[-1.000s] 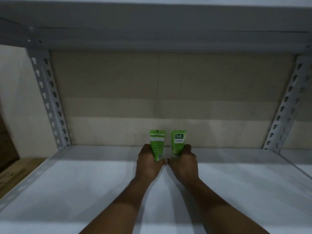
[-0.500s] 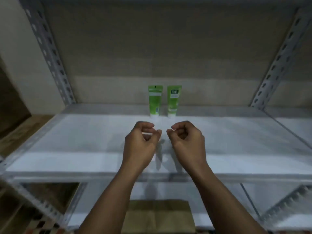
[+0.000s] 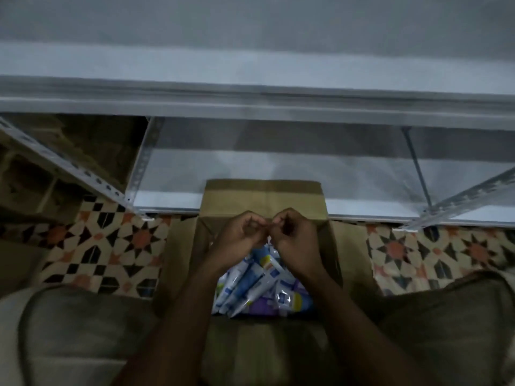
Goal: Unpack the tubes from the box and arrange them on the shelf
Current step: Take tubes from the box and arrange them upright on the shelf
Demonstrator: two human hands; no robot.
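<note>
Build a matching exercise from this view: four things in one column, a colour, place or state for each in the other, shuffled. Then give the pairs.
Things:
1. cardboard box
2. tubes
3. floor tiles
4. left hand

Descriptions:
A. blue and white, piled inside the box
B. fingers curled, holding nothing, above the box opening
C. brown, flaps open
D. star pattern in orange, black and cream

Pairs: 1-C, 2-A, 3-D, 4-B

Dim and grainy — motion blur smears the shelf (image 3: 257, 104); the box (image 3: 262, 196) walls lie dark — frame edges bow.
</note>
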